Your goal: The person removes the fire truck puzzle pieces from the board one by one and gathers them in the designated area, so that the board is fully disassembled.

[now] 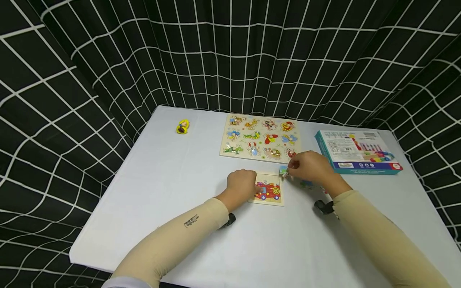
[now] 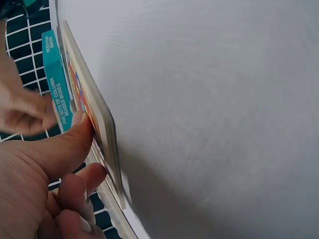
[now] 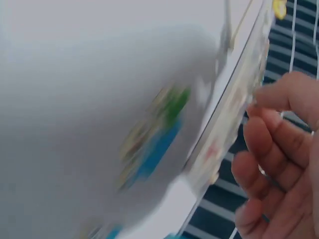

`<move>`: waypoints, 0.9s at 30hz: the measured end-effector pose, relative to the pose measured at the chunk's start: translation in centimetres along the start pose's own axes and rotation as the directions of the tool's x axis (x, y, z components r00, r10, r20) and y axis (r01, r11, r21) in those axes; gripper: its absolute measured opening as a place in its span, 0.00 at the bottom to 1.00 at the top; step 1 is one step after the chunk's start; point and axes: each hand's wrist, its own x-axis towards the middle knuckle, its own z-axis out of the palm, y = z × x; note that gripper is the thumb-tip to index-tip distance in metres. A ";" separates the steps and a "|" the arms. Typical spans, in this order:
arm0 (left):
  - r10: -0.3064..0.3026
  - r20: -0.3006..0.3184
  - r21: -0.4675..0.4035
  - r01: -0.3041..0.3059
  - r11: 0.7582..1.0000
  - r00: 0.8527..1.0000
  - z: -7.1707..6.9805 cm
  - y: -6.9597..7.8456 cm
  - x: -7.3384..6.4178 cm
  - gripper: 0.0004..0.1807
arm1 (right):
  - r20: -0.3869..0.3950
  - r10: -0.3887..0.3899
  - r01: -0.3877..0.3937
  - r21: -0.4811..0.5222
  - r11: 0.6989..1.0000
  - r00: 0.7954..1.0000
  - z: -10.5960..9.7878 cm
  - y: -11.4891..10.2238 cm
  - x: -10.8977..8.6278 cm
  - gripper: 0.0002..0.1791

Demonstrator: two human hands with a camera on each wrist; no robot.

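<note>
A small square wooden jigsaw puzzle [image 1: 266, 203] with a red car picture lies flat on the table. My left hand [image 1: 242, 186] holds its left side, the thumb on the picture and the other fingers curled by the edge, as the left wrist view shows. Above the puzzle's upper right corner, my right hand [image 1: 310, 167] pinches a small green and blue puzzle piece [image 1: 283, 171]. In the right wrist view the fingertips are together and that piece is not clearly visible. Loose blue and green pieces [image 3: 159, 144] lie on the table below the right hand, blurred.
Behind the hands lies a wooden insect peg board [image 1: 257, 138]. A teal and white toy box [image 1: 360, 152] stands at the right. Toward the back left sits a small yellow toy figure [image 1: 183, 126]. Black curtains with a white grid [image 1: 230, 60] surround the white table [image 1: 173, 176].
</note>
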 end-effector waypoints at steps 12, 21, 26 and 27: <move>0.149 0.078 -0.191 -0.132 0.973 0.986 0.4 -0.1 0.0 0.21 | 0.119 -0.037 0.016 0.166 0.986 0.992 1.2 3.2 -1.7 0.04; 0.146 0.103 -0.156 -0.129 0.979 0.984 -0.2 -0.1 0.0 0.20 | 0.123 -0.023 0.008 0.121 0.993 0.992 1.3 2.0 -1.2 0.05; 0.171 0.099 -0.176 -0.152 0.973 0.980 -0.4 0.2 -0.1 0.18 | 0.088 -0.075 0.061 0.156 0.986 0.993 1.3 0.7 -1.6 0.05; 0.174 0.094 -0.175 -0.155 0.972 0.980 -0.3 0.3 -0.1 0.18 | 0.081 -0.102 0.088 0.163 0.983 0.992 1.4 0.2 -1.8 0.04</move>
